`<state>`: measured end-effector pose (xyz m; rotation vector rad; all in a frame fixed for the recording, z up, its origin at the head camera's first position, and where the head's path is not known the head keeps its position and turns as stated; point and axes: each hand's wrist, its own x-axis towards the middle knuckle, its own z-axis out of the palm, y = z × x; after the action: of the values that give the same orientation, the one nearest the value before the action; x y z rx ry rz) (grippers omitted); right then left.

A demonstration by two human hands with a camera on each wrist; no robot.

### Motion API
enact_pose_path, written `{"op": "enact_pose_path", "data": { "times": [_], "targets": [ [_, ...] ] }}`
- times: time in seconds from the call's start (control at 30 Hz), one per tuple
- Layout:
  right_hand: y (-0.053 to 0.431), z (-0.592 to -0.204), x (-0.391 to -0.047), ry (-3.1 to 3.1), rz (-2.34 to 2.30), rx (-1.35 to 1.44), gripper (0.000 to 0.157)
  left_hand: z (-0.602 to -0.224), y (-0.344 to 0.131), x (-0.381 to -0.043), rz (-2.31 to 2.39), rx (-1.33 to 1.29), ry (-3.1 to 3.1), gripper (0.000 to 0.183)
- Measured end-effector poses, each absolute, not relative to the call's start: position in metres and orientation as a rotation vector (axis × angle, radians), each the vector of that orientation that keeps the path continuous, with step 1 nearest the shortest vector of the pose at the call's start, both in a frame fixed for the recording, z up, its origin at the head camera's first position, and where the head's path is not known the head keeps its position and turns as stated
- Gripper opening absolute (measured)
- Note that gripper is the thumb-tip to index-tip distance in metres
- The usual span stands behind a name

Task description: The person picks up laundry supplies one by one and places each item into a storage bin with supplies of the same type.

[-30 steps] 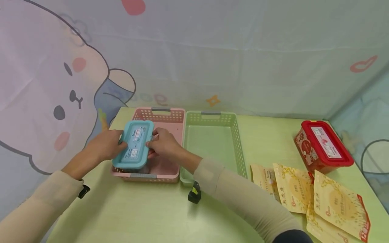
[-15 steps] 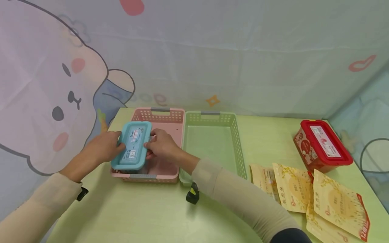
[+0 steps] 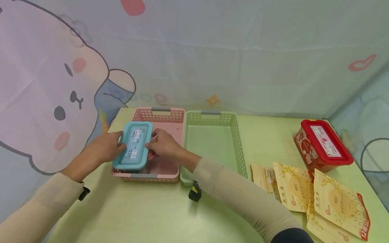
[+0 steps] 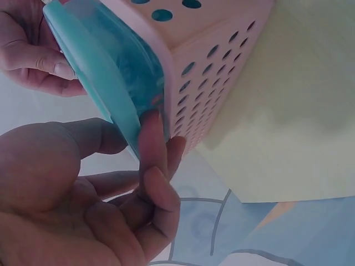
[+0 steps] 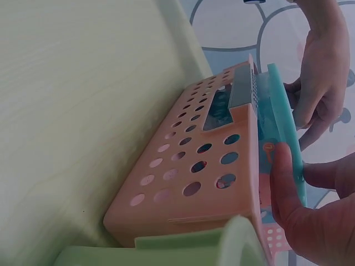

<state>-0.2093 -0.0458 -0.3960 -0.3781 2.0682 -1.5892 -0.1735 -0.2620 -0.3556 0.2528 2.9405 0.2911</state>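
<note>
A lidded plastic box [image 3: 133, 145] with a light-blue lid and see-through body stands in the left part of the pink basket [image 3: 165, 170], its lid above the basket's rim. My left hand [image 3: 104, 146] grips the lid's left edge, thumb on top; in the left wrist view its fingers [image 4: 152, 141] reach under the lid between box and basket wall. On the opposite side my right hand [image 3: 162, 143] pinches the lid's right edge. The right wrist view has its thumb and a finger [image 5: 283, 177] on either side of the lid rim. The basket hides the box's lower part.
A green basket [image 3: 208, 138] stands against the pink one on its right. Farther right is a box with a red lid [image 3: 326, 141], and several yellow pouches [image 3: 293, 189] lie in front of it. A printed cloth [image 3: 258, 67] hangs behind the table [image 3: 146, 212].
The blue-lidded box sits very slightly lower in the pink basket, with less of its body showing under the front of the lid. Both hands keep their hold on the lid's sides.
</note>
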Motion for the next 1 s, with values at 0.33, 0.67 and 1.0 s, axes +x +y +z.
{"op": "enact_pose_path", "data": {
  "times": [0.33, 0.67, 1.0],
  "targets": [
    [-0.043, -0.398, -0.212, 1.997, -1.635, -0.350, 0.038, -0.357, -0.261, -0.180, 0.353, 0.312, 2.932, 0.044],
    [-0.048, -0.398, -0.209, 2.050, -1.582, -0.399, 0.032, -0.348, -0.262, -0.178, 0.259, 0.275, 2.910, 0.052],
    [-0.046, -0.400, -0.208, 2.118, -1.534, -0.439, 0.028, -0.352, -0.256, -0.181, 0.200, 0.254, 2.912, 0.051]
  ]
}}
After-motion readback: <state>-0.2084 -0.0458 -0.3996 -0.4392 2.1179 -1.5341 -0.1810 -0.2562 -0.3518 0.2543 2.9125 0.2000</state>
